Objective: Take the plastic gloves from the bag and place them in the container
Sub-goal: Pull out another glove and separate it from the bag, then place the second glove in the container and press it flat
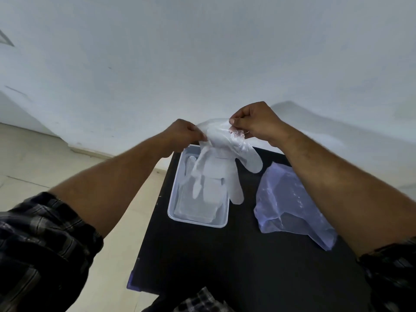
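Note:
A clear plastic glove (221,163) hangs fingers-down above the far end of the container. My left hand (182,134) pinches its cuff on the left, and my right hand (254,122) pinches the cuff on the right. The clear rectangular container (174,216) lies on the black table, and at least one more glove lies flat inside it. The translucent plastic bag (290,203) lies crumpled on the table to the right of the container, apart from both hands.
The black table (225,266) is narrow, with its left edge just beside the container and pale floor tiles (67,167) beyond. A white wall (202,52) stands close behind the table.

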